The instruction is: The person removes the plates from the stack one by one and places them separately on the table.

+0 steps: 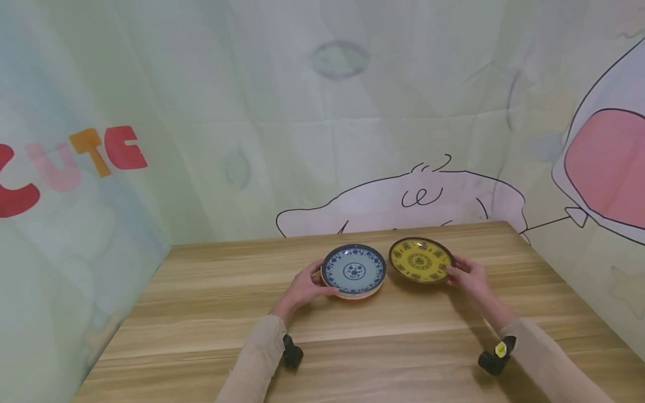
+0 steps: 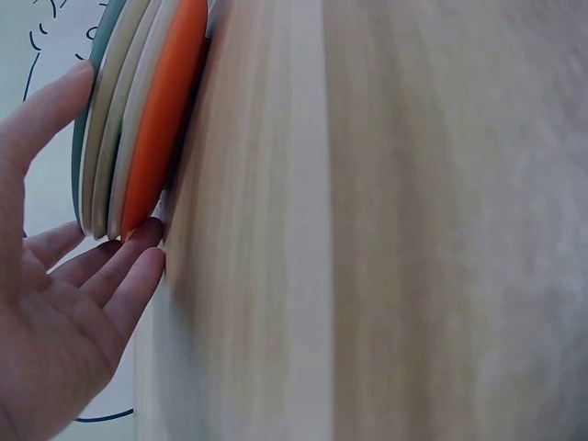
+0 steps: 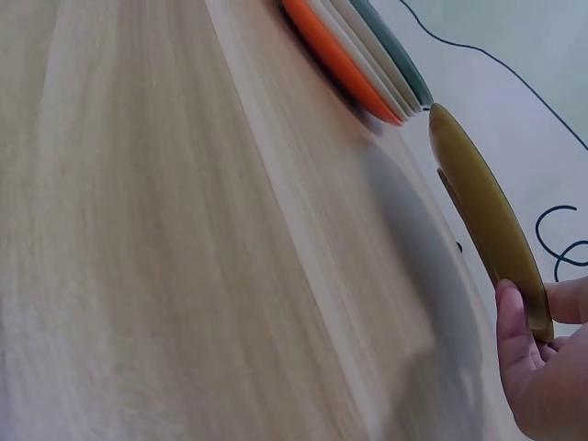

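A stack of plates (image 2: pixel 152 138) sits on the table; its top one is a light-blue plate (image 1: pixel 354 271) with a dark-blue floral border, and an orange one (image 2: pixel 165 119) is lowest. My left hand (image 1: pixel 307 282) holds the stack at its left side, thumb on the top rim and fingers against the lower edges. To the right, a yellow plate (image 1: pixel 420 260) with a dark rim and patterned face is raised off the table, tilted. My right hand (image 1: pixel 468 274) pinches its right edge, thumb above and fingers beneath. In the right wrist view, the yellow plate's underside (image 3: pixel 487 207) shows.
Both plates are toward the back of a wood-grain table (image 1: pixel 353 358). Behind it hangs a printed cloth backdrop (image 1: pixel 282 112) with cartoon drawings and letters. Dark wrist cameras (image 1: pixel 292 351) are strapped over both sleeves.
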`<state>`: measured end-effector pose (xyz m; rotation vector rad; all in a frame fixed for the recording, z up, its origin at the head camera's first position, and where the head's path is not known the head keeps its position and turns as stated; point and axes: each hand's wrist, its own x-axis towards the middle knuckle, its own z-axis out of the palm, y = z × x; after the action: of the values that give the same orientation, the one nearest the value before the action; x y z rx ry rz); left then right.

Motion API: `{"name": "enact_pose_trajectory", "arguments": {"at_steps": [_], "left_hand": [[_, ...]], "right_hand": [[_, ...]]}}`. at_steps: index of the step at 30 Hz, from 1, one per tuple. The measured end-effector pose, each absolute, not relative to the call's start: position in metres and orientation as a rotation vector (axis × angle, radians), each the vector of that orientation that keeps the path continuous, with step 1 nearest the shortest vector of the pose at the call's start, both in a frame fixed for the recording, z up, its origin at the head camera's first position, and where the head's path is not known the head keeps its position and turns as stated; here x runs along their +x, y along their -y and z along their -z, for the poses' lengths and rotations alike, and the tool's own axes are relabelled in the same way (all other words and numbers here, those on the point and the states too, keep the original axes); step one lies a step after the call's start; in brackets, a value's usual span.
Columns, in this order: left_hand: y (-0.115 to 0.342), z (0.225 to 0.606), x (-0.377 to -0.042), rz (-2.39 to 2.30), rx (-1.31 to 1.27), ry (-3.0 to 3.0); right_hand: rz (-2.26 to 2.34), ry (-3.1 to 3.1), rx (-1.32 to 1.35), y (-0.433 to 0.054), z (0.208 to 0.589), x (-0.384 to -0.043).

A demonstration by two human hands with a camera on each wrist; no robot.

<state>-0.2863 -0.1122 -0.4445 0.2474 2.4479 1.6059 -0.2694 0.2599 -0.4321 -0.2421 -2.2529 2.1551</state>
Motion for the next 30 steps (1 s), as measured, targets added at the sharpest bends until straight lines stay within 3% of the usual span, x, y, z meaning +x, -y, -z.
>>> {"name": "enact_pose_trajectory", "arguments": {"at_steps": [30], "left_hand": [[0.111,0.442,-0.284,-1.611,0.239,-2.441]], "right_hand": [[-2.040,2.394,-0.212,-0.263,0.455,-0.269]]}}
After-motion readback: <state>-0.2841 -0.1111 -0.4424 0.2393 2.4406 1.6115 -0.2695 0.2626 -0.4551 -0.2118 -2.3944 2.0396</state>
